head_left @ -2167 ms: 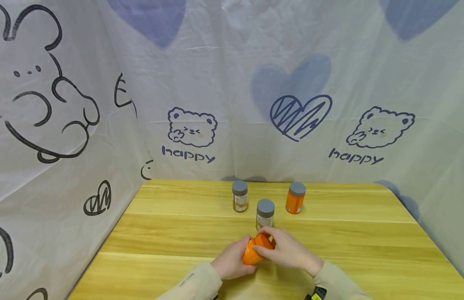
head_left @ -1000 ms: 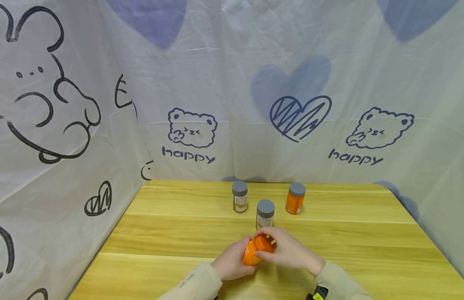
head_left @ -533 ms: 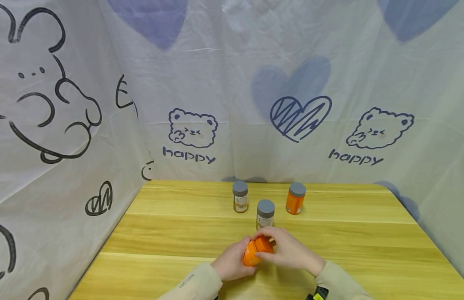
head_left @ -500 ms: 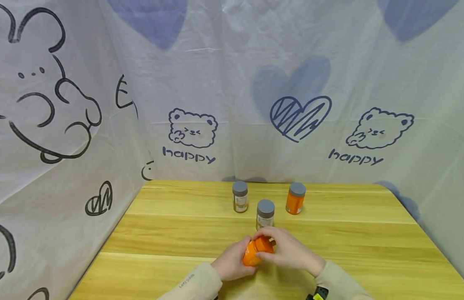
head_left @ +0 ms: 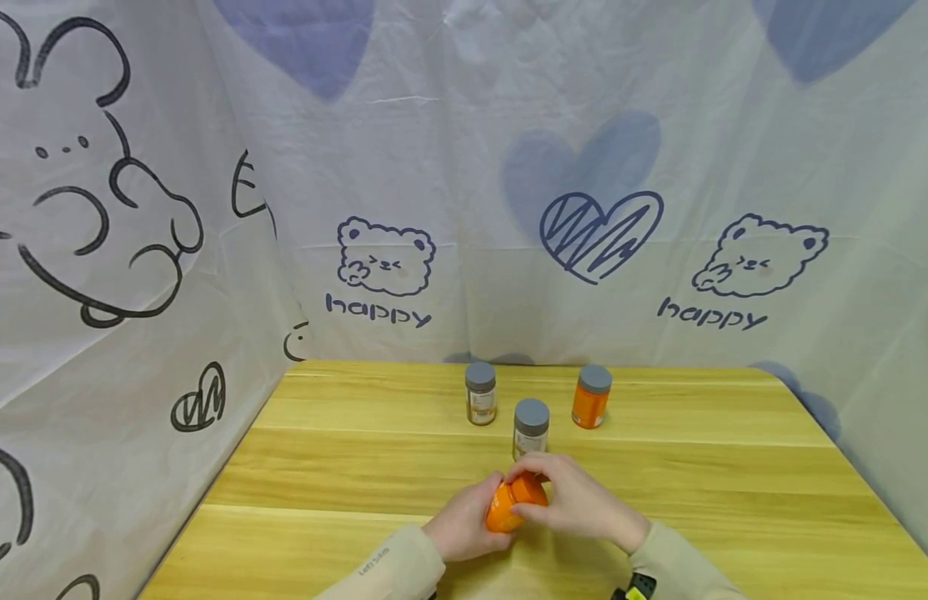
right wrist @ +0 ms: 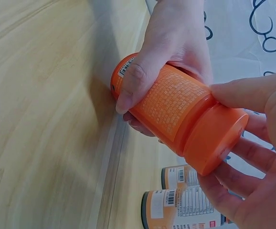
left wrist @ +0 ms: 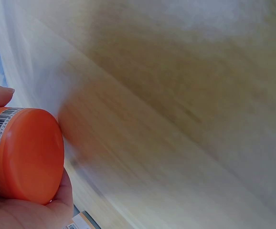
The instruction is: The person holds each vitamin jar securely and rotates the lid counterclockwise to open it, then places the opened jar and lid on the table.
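Observation:
Both hands hold one orange plastic bottle [head_left: 501,509] with printed text and a barcode, tilted over the near part of the table. My left hand [head_left: 467,521] wraps round its body; in the left wrist view the bottle's smooth base [left wrist: 35,155] faces the camera. At the other end, my right hand [head_left: 572,498] grips the orange cap [right wrist: 216,138] between thumb and fingers. The cap sits on the bottle's neck in the right wrist view. Just beyond the hands stands a grey-lidded jar [head_left: 531,429], its lower part overlapped by the right hand.
Farther back on the wooden table [head_left: 343,467] stand another grey-lidded jar [head_left: 480,393] and an orange jar with a grey lid [head_left: 591,397]. White printed cloth [head_left: 479,167] hangs behind the table and along its left side.
The right-hand fingers have shifted slightly round the cap, the thumb now lower on it than in the oldest frame. The left hand and the standing jars keep their places.

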### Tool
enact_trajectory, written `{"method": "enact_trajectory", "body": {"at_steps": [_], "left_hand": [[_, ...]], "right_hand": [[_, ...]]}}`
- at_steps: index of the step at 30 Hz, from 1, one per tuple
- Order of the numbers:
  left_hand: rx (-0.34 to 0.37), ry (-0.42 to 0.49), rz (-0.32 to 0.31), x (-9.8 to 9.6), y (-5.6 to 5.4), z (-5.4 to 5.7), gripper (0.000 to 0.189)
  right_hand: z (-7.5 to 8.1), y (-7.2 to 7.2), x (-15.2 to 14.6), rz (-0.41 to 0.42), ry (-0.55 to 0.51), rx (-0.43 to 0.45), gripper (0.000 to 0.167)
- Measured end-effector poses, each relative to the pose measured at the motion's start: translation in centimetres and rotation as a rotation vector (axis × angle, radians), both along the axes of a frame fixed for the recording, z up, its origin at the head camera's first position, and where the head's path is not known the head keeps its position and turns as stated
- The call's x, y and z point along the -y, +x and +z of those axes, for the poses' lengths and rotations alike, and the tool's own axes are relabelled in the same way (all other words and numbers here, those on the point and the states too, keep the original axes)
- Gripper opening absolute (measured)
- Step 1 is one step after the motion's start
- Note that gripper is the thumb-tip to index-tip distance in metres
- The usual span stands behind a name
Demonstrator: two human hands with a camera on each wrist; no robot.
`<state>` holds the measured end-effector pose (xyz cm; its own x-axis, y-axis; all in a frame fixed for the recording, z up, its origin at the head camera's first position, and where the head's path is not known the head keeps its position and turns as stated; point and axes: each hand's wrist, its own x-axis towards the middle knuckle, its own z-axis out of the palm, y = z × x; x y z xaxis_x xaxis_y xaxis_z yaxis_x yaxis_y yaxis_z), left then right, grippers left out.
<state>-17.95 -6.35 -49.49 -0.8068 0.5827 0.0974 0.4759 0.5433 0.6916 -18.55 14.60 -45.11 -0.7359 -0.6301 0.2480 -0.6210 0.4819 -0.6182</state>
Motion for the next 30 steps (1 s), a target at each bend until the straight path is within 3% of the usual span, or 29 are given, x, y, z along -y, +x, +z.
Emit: {"method": "enact_trajectory", "body": {"at_steps": [18, 30], "left_hand": [[-0.036, -0.022, 0.0, -0.04, -0.03, -0.13, 0.051], [-0.01, -0.021, 0.007, -0.07, 0.07, -0.01, 0.051]], "right_hand": [[0.26, 0.26, 0.43, -0.016, -0.044, -0.058, 0.02], [0.26, 0.46, 0.69, -0.023, -0.056, -0.091, 0.021]]}}
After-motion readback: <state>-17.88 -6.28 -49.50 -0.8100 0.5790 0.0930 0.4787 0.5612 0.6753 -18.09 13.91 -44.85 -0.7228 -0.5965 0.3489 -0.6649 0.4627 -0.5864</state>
